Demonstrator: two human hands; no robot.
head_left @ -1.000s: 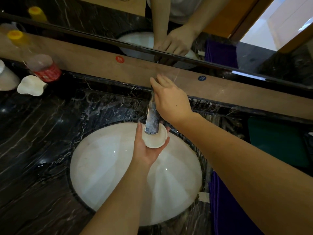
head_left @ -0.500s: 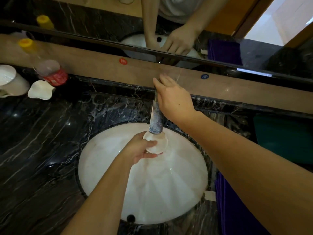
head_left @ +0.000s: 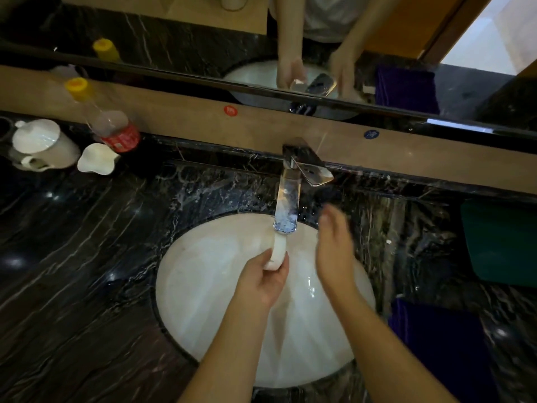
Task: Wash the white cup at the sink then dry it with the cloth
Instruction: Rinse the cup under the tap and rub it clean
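Observation:
My left hand (head_left: 266, 279) grips a small white cup (head_left: 277, 253) and holds it tilted on edge right under the chrome faucet spout (head_left: 287, 212), over the white sink basin (head_left: 203, 286). My right hand (head_left: 334, 245) is open, fingers together, hovering beside the cup to its right, off the faucet lever (head_left: 311, 168). A purple cloth (head_left: 441, 344) lies on the counter to the right of the basin. Whether water runs from the spout is unclear.
On the dark marble counter (head_left: 72, 271) at the left stand a white lidded mug (head_left: 43, 144), a white shell-shaped dish (head_left: 97, 159) and a plastic bottle with a yellow cap (head_left: 104, 120). A green cloth (head_left: 502, 242) lies at the right. A mirror runs along the back.
My right hand has left the faucet lever and dropped beside the cup. My left hand has turned the cup on edge under the spout. The view shifted so the basin sits further right.

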